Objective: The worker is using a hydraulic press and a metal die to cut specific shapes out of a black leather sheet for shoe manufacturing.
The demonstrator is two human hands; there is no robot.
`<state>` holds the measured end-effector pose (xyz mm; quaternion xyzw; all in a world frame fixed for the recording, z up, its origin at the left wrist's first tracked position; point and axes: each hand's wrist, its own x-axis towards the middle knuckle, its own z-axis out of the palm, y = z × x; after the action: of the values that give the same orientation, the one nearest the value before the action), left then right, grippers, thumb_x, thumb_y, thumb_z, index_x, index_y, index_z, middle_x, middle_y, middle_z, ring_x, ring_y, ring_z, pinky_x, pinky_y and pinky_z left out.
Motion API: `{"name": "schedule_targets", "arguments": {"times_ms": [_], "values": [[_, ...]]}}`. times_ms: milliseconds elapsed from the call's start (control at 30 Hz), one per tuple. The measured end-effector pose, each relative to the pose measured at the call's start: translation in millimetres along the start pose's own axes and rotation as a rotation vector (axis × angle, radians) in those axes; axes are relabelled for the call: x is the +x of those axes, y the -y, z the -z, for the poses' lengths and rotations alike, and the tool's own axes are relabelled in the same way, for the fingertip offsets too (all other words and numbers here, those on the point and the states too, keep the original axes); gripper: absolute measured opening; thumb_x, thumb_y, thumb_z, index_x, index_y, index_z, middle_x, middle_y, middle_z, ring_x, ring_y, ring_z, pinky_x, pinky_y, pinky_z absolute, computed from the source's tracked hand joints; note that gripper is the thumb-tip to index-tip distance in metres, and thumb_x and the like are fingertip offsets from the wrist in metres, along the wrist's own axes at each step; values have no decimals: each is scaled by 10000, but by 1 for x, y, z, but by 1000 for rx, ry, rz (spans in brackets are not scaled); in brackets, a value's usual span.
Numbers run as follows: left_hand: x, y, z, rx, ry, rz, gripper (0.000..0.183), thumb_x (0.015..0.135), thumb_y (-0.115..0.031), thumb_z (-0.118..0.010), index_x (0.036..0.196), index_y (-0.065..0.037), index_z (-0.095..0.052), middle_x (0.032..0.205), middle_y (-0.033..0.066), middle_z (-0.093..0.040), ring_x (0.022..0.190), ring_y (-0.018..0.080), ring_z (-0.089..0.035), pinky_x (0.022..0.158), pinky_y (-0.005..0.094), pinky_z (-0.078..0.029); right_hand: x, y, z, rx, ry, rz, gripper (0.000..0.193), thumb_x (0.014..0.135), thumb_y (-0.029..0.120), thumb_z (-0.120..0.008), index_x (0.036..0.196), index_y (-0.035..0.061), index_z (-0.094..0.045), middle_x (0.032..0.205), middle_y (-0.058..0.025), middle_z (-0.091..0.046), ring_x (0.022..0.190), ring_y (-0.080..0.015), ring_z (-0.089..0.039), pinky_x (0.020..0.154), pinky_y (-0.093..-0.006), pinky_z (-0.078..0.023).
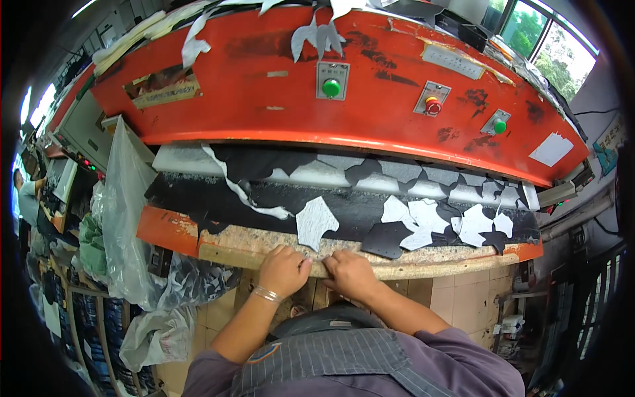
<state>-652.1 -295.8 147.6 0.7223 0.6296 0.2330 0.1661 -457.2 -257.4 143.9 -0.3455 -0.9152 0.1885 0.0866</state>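
Note:
My left hand point(284, 270) is at the front edge of a worn wooden ledge point(228, 249), fingers curled and thumb towards the middle. Close beside it, my right hand point(351, 272) is closed at the same edge, its thumb and fingertips drawn together. Whatever the fingers of either hand pinch, if anything, is too small or hidden to make out. Just beyond the hands lies a white cut piece of sheet material point(316, 223) with angular edges. Farther right are several more white cut pieces point(474, 225) and a black cut piece point(385, 239).
A large red machine beam point(264, 86) spans the far side, with green buttons point(331, 88) and a red knob point(432, 106). Under it are a black strip point(278, 195) and sheet scraps point(264, 162). Clear plastic bags point(129, 218) hang at left; a person point(28, 198) is farther off.

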Motion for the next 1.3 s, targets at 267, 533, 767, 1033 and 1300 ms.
{"name": "schedule_targets", "arguments": {"times_ms": [267,533,767,1033,1300], "values": [[-1,15,2,-107,158,15,221,782,-275,-671,742,-62,-718,726,129,-628,738,325,-593,706,407,-487,20,-3,24,43,317,-17,351,727,355,-724,945,86,-666,885,-113,-660,852,-303,-642,719,-407,-524],[83,80,0,-687,385,319,240,915,-243,-626,960,-15,-684,776,48,-674,748,92,-622,674,278,-498,235,-99,38,-86,-154,-338,628,809,559,-631,1136,23,-609,1101,-204,-627,1048,-363,-586,882,-444,-447],[166,109,-47,-1614,160,567,327,974,-239,-532,1191,4,-559,1086,119,-617,979,203,-609,839,336,-499,281,-171,-28,-239,-201,-292,365,841,387,-639,970,46,-624,946,-142,-664,928,-288,-625,844,-423,-378],[184,84,-58,-2138,415,669,663,907,-574,-512,1374,-129,-358,1173,101,-542,1039,235,-567,847,453,-503,146,-129,15,338,-222,121,403,817,177,-687,1170,46,-542,1110,-170,-582,1092,-381,-464,932,-456,-374],[134,74,-100,-1751,589,627,328,958,-361,-533,1234,-185,-533,948,-25,-599,821,96,-565,685,330,-513,80,-90,10,383,-64,43,329,812,132,-708,1100,61,-566,1094,-128,-601,1112,-373,-490,999,-458,-358]]}}
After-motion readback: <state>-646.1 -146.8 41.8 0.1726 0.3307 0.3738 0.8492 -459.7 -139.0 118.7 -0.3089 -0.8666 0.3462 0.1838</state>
